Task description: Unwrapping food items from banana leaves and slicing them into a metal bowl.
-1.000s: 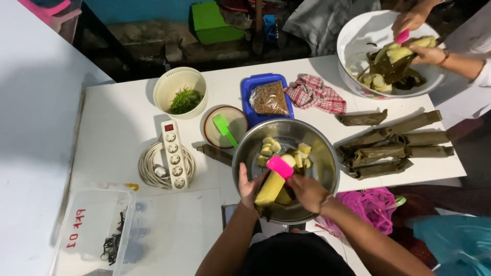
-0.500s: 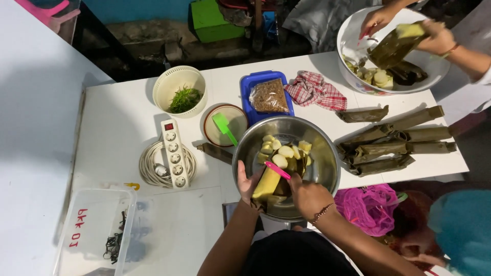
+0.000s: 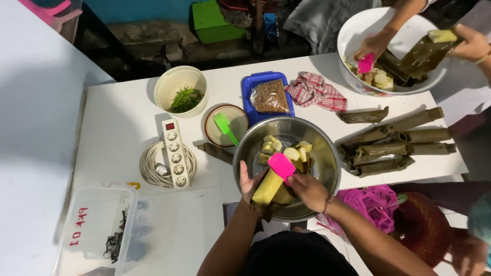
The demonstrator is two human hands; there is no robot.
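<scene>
white table [image 3: 123, 128] carried everything, largest first. steel bowl [image 3: 255, 153] sat at its near edge, pale cut pieces [image 3: 271, 145] lying on its far side. left hand [image 3: 249, 183] was inside the bowl, fingers wrapped around a yellow peeled banana [image 3: 267, 187] resting on a dark leaf [image 3: 284, 196]. right hand [image 3: 308, 190] was just beside it, fingers closed on a pink scraper [image 3: 281, 165] whose blade touched the banana's upper end. stack of leaf-wrapped parcels [image 3: 394, 143] lay right of the bowl. another person's hands worked over a white basin [image 3: 378, 23] at the far right corner. blue tray [image 3: 251, 87], checked cloth [image 3: 314, 92], cream basket of greens [image 3: 180, 92], coiled power strip [image 3: 171, 158], small plate with green scraper [image 3: 225, 127] stood behind.
</scene>
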